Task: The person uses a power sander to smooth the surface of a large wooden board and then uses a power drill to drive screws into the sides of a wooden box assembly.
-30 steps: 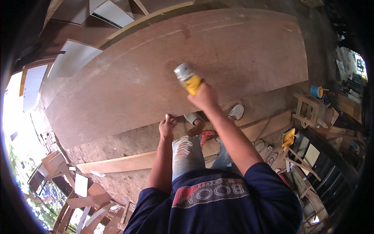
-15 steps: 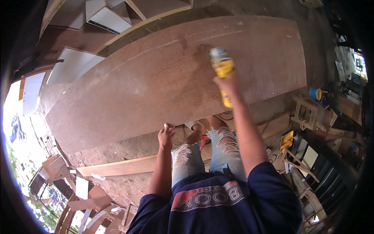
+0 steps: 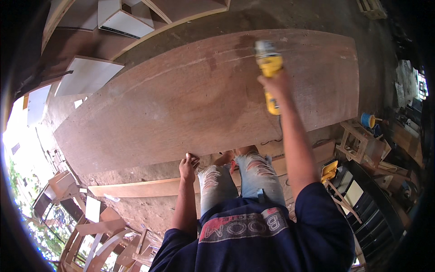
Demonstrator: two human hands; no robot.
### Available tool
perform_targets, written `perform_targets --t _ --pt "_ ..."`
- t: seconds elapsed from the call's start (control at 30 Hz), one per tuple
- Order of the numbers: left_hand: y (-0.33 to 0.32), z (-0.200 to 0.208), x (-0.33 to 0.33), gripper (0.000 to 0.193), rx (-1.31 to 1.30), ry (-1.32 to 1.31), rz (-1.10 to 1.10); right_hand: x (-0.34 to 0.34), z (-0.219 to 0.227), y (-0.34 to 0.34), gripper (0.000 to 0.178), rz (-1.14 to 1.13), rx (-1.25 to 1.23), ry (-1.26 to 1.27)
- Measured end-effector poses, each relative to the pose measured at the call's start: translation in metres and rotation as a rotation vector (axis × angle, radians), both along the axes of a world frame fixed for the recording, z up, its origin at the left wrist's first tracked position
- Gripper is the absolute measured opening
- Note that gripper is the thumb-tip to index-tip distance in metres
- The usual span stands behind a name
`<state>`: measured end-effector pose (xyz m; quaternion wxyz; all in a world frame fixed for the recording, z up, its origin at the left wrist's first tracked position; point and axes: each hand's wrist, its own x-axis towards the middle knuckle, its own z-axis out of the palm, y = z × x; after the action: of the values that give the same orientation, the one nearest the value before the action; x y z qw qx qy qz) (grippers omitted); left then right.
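A large brown plywood panel (image 3: 176, 109) lies flat in front of me, dusty and scuffed, with lighter streaks along its far side. My right hand (image 3: 276, 86) is wrapped round a yellow power tool (image 3: 271, 65) with a grey head, shaped like an angle grinder. Its head is over the far part of the panel, right of the middle; motion blur hides whether it touches the wood. From the tool's rear a dark cord runs down toward my legs. At the panel's near edge my left hand (image 3: 188, 167) grips the rim, thumb uppermost, other fingers partly hidden.
A long narrow board (image 3: 140, 192) lies on the dirt floor behind the panel's near edge. White cabinet parts (image 3: 127, 22) stand at the far left. Wood offcuts (image 3: 102, 226) are piled lower left. A small wooden stool (image 3: 355, 140) and a blue reel (image 3: 367, 120) are on the right.
The power tool has moved away from me and slightly right across the panel, held in my right hand. My left hand stays at the near edge. The whole view has shifted slightly.
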<state>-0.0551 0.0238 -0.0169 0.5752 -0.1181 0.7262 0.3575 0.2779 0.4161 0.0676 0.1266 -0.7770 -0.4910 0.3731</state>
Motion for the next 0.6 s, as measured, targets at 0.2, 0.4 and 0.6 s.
perform_targets --t 0.2,0.4,0.6 --pt "0.005 0.001 0.000 0.039 -0.024 -0.014 -0.010 -0.158 -0.001 -0.015 0.051 0.492 -0.061 -0.033" --pt "0.011 0.001 0.001 0.041 -0.016 -0.034 -0.012 -0.197 0.000 -0.005 0.057 0.546 -0.008 -0.052" --pt "0.008 0.005 -0.004 0.043 -0.037 -0.034 -0.017 -0.098 -0.002 0.018 0.057 0.350 -0.009 -0.054"
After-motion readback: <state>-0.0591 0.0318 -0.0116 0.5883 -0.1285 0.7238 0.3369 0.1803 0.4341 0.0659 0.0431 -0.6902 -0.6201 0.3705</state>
